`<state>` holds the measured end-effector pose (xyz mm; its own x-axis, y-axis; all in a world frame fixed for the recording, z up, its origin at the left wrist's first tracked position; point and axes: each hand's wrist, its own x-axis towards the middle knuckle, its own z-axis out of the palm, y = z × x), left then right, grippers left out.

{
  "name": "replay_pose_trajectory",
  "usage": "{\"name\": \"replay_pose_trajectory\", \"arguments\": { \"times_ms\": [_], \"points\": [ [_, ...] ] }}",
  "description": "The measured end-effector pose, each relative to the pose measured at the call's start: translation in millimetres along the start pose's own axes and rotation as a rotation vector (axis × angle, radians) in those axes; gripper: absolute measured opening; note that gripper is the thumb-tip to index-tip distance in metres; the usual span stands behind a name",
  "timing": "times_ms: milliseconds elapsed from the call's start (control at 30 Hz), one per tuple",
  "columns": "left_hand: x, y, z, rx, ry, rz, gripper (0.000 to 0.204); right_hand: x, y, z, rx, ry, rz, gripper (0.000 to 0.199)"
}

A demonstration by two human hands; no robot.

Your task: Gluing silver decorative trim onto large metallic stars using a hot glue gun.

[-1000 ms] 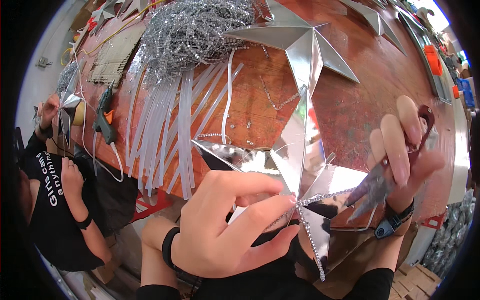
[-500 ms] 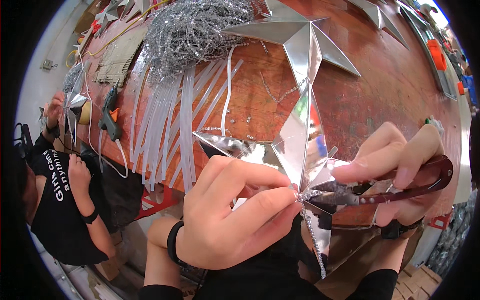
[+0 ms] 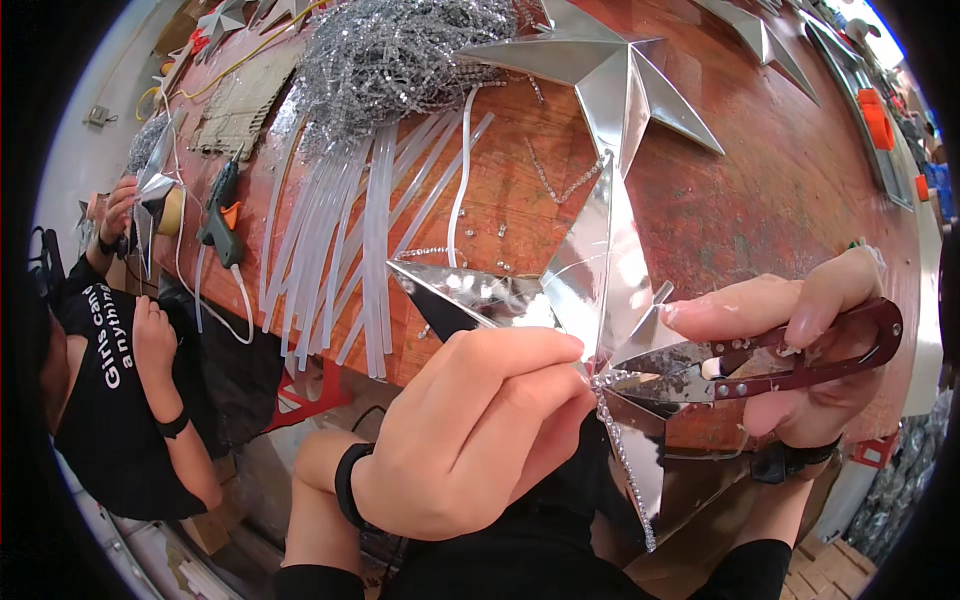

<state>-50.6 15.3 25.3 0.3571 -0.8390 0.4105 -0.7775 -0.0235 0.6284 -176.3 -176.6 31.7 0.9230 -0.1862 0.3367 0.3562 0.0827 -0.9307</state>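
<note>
A shiny silver star (image 3: 597, 262) with folded points lies tilted in front of me, its lowest point over the table edge. A rhinestone chain (image 3: 628, 468) runs along that lower point. My left hand (image 3: 480, 430) is closed in a pinch at the inner corner of the star, on the chain's end; the fingertips partly hide it. In my right hand (image 3: 785, 312) is a pair of dark red spring-handled snips (image 3: 748, 388). Their blades lie beside my left fingertips, with the tips touching or very near the chain.
A second silver star (image 3: 610, 95) lies beyond. To the left are clear glue sticks (image 3: 330, 250), a heap of silver trim (image 3: 400, 70) and a green glue gun (image 3: 221, 220) with a white cord. A co-worker in black (image 3: 130, 400) sits at the far left.
The snips have turned so that both handles and blades show more fully. My left fingers have curled in more, and the right fingers have shifted on the handles.
</note>
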Motion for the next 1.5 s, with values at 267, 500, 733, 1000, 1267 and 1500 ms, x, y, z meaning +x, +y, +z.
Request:
{"name": "replay_pose_trajectory", "arguments": {
  "times_ms": [267,500,733,1000,1267,1500],
  "points": [
    [2,0,2,0.014,0.004,0.019,0.03,-2,2,10,-0.034,0.105,0.045,0.046],
    [2,0,2,-0.047,-0.016,0.018,0.03,-5,1,16,-0.142,0.205,0.013,0.05],
    [3,3,4,-0.048,-0.016,-0.004,0.026,-6,-30,5,-0.402,-0.159,0.055,0.048],
    [4,0,7,-0.062,-0.002,-0.006,0.024,-3,-47,19,-0.403,-0.236,0.168,0.055],
    [2,-1,6,-0.054,-0.013,0.004,0.025,-3,-41,13,-0.418,-0.296,0.13,0.054],
    [2,-1,8,-0.008,0.002,0.063,0.025,-3,-36,11,-0.408,-0.304,0.115,0.053]
  ]
}}
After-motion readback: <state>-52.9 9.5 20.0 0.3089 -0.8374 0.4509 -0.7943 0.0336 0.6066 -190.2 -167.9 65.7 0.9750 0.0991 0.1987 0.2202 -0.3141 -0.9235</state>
